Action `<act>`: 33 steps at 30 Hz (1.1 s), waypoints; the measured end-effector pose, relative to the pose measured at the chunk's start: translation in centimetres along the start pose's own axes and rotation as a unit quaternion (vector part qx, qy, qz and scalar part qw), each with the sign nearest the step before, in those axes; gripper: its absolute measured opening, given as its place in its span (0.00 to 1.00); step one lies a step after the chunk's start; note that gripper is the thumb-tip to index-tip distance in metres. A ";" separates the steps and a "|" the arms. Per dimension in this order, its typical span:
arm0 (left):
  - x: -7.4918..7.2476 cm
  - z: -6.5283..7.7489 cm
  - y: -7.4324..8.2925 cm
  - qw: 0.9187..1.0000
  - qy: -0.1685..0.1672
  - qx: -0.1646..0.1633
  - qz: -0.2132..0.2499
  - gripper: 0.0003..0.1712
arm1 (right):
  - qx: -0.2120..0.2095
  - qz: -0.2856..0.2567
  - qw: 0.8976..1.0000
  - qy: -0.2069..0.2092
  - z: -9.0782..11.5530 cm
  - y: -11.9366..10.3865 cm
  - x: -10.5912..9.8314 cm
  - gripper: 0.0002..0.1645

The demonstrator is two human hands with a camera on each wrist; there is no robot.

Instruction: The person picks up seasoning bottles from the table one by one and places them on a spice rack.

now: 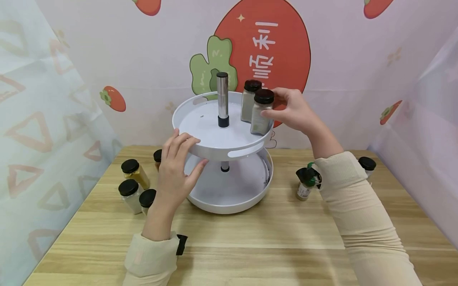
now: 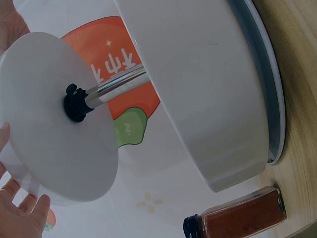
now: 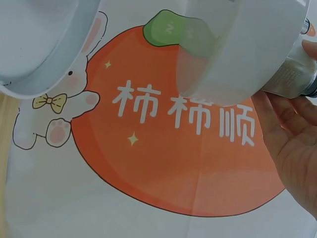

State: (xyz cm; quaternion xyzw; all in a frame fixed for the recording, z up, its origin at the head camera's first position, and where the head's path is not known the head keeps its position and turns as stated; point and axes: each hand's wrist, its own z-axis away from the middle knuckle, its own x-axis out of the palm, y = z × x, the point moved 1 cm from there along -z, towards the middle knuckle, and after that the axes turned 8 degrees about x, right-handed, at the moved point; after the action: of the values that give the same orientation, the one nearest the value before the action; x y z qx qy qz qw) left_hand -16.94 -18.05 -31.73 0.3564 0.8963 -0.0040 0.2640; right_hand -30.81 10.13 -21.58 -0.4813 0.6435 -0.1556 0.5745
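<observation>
A white two-tier turntable rack with a chrome centre post stands on the wooden table. My right hand grips a black-capped glass spice jar of pale powder between thumb and fingers, at the right side of the upper tray. Right behind it, a second pale-powder jar stands on that tray. The spread fingers of my left hand rest on the front left rim of the upper tray. Seen from below in the left wrist view, that hand touches the tray's edge.
Left of the rack are several black-capped jars, including a yellow one and a whitish one. A red-brown jar is close to the lower tray. To the right are a small green-topped bottle and another jar.
</observation>
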 end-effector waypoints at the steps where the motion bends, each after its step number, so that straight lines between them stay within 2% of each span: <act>1: 0.0 0.0 0.0 1.000 0.000 0.000 0.000 0.27 | 0.001 0.001 1.000 0.000 0.0 0.0 0.0 0.22; 16: 0.1 0.1 -0.1 1.000 0.005 -0.001 0.007 0.27 | 0.022 -0.019 1.000 -0.012 0.4 0.6 0.2 0.24; 23: 0.0 0.0 0.0 1.000 -0.005 0.002 0.001 0.27 | 0.004 -0.045 0.999 -0.018 0.6 1.1 0.2 0.25; 33: 0.0 0.0 0.0 1.000 -0.001 0.007 0.000 0.27 | -0.022 -0.073 0.997 -0.027 1.3 1.8 -0.7 0.28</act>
State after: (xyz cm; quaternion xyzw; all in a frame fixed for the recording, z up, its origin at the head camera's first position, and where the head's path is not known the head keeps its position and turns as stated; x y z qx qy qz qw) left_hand -16.92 -18.08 -31.71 0.3586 0.8958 -0.0106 0.2626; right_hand -30.53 12.04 -22.94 -0.5439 0.5940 -0.1701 0.5678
